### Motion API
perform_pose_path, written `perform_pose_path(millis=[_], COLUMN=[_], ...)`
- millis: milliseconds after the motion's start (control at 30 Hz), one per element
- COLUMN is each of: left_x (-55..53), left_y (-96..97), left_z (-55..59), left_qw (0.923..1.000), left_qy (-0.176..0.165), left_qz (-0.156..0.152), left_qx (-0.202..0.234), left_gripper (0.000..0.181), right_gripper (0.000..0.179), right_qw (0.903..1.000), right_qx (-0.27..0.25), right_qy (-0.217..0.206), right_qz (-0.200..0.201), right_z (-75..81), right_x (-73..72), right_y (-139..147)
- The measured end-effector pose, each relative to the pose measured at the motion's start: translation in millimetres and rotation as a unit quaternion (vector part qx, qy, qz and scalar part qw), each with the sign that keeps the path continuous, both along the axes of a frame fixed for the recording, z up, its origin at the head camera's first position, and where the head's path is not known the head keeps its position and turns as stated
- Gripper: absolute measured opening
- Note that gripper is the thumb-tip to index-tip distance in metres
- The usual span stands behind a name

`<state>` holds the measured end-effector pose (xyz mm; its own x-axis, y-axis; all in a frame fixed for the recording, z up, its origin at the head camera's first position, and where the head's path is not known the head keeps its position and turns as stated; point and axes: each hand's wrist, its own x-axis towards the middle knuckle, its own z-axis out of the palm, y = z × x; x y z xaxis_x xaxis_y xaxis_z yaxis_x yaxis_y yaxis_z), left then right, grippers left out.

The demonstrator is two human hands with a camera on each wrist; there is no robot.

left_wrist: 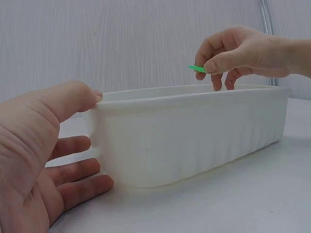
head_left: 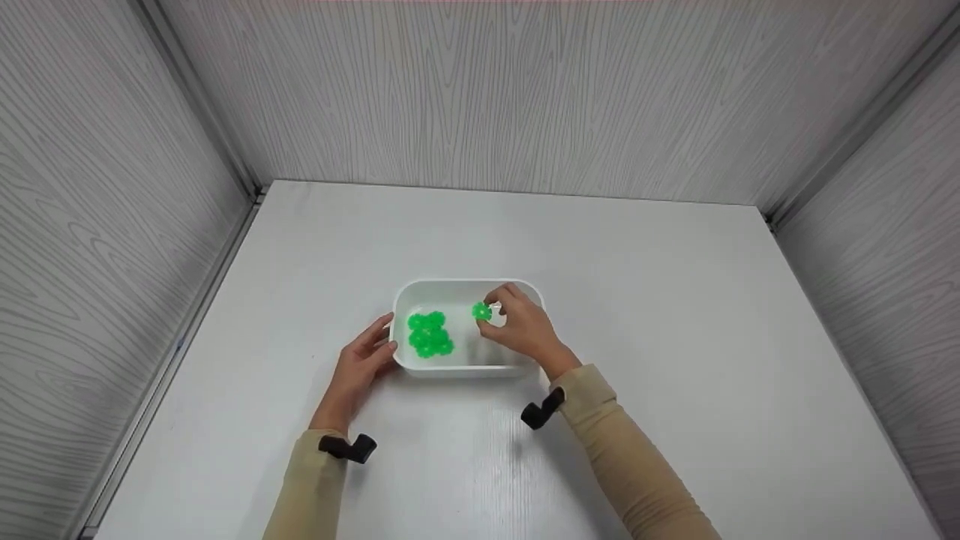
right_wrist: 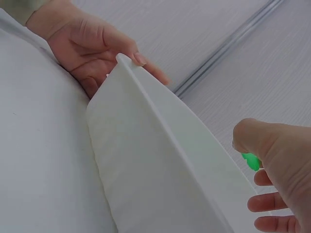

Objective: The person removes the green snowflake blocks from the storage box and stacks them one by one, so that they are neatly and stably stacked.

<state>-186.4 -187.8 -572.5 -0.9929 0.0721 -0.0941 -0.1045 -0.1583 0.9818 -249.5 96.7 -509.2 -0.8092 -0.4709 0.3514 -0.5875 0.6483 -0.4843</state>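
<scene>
A white plastic tray with a raised rim sits on the table. My left hand holds its left end, and in the left wrist view the thumb lies on the rim while the fingers are at the outer wall. Over the tray's right half, my right hand pinches a thin green flower-shaped plastic piece between thumb and index finger. In the left wrist view that green piece is above the rim, seen edge-on. Several like green pieces lie clustered on the tray's left half.
The white table extends around the tray on all sides. Pale wood-grain panels enclose it at the back and both sides, with metal strips along the corners. Each sleeve cuff carries a small black wrist camera.
</scene>
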Motion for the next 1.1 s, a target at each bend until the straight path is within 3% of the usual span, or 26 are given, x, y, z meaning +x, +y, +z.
perform_pose_path(millis=[467, 800, 1100], left_x=[1.8, 1.3, 2.7], left_y=[0.3, 1.2, 0.9], left_z=[-2.9, -2.8, 1.7], left_qw=[0.9997, 0.9998, 0.9998], left_qy=[0.023, 0.006, 0.006], left_qz=[-0.003, 0.004, -0.010], left_qx=[-0.002, -0.018, -0.013], left_gripper=[0.051, 0.050, 0.051], right_gripper=[0.026, 0.026, 0.025], right_qw=[0.9978, 0.9927, 0.9900], right_qx=[-0.046, -0.067, -0.079], right_qy=[0.022, 0.055, 0.052], right_qz=[-0.043, -0.084, -0.105], right_z=[5.3, -1.9, -10.6], right_x=[17.3, 27.3, 34.1], right_y=[41, 78, 109])
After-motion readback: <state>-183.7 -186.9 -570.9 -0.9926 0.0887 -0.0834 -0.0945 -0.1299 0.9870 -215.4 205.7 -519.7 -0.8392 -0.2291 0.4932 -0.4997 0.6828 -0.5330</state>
